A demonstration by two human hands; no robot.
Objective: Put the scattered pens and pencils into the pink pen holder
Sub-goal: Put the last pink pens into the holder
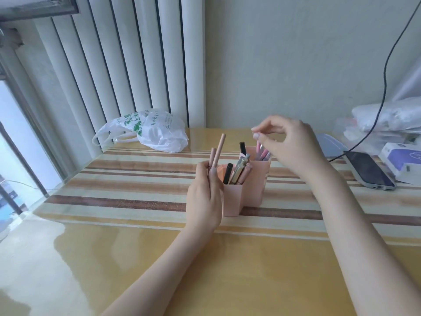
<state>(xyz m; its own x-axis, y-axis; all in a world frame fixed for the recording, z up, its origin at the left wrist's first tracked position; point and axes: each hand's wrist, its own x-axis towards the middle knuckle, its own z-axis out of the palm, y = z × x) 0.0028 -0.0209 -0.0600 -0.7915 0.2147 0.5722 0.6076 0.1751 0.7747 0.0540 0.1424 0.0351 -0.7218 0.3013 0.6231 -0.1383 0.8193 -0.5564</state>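
The pink pen holder (pixel 245 197) stands mid-table on the striped cloth. Its front compartment holds several pens (pixel 234 173), black, metallic and pink. Pink pens (pixel 261 153) stand in the taller back compartment. My left hand (pixel 205 197) is just left of the holder, shut on two pale pink pencils (pixel 217 153) that point upward. My right hand (pixel 289 144) hovers above the back compartment, thumb and fingers pinched near the top of the pink pens; whether it grips one I cannot tell.
A white plastic bag (pixel 150 131) lies at the table's back left by the blinds. A phone (pixel 369 171) with a black cable, a purple-and-white box (pixel 403 160) and a pile of white packages (pixel 387 119) sit at the right.
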